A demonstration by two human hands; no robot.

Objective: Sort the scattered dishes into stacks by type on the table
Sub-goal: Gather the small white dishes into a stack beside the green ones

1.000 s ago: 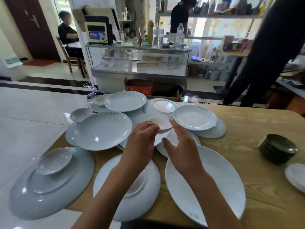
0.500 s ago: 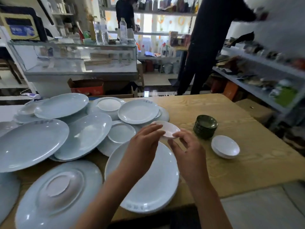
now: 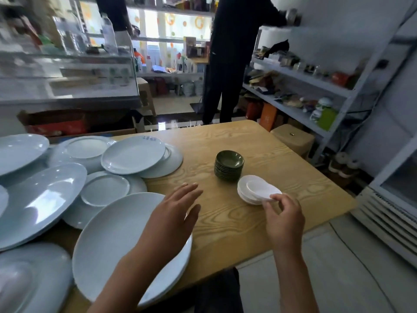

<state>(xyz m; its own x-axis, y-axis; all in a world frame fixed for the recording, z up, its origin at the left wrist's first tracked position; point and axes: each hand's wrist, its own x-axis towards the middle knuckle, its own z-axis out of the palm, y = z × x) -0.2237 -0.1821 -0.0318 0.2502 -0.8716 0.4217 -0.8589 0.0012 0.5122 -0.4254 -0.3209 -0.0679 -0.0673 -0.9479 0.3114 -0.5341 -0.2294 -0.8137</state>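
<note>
plates: pale blue-grey
saucers: white
bowls: dark green
table: light wood, grained

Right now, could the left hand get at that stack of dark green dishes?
Probably yes. The left hand hovers open and holds nothing, and only bare table lies between it and the green stack. The right hand, pinching a small white dish, is off to the side.

This looked like a small shop or eatery: a glass counter with bottles stood behind the wooden table, metal shelves carried packaged goods, and detergent jugs lined the window, where a person stood.
</note>
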